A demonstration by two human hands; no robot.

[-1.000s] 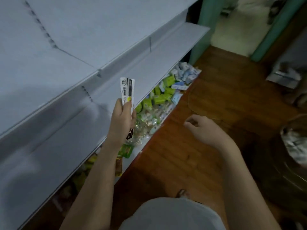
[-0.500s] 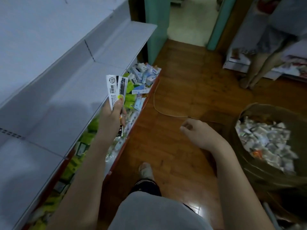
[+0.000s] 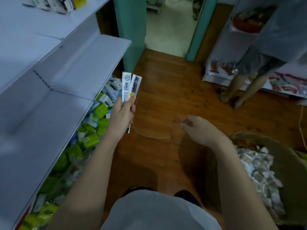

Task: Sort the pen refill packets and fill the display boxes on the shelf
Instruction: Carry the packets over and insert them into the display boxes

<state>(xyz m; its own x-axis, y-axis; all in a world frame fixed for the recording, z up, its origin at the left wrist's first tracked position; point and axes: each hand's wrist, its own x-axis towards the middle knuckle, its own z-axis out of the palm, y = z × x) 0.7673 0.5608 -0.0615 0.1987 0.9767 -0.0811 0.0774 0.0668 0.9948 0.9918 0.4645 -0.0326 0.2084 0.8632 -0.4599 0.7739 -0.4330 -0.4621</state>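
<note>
Centrally, the left hand is gripping two pen refill packets, holding them upright just beside the front edge of the white shelf. The right hand is hanging over the wooden floor with fingers loosely curled, holding nothing. Green and white boxes are lying piled on the lowest shelf level. At lower right, a brown sack is holding many white packets. Another person's legs are standing at upper right.
</note>
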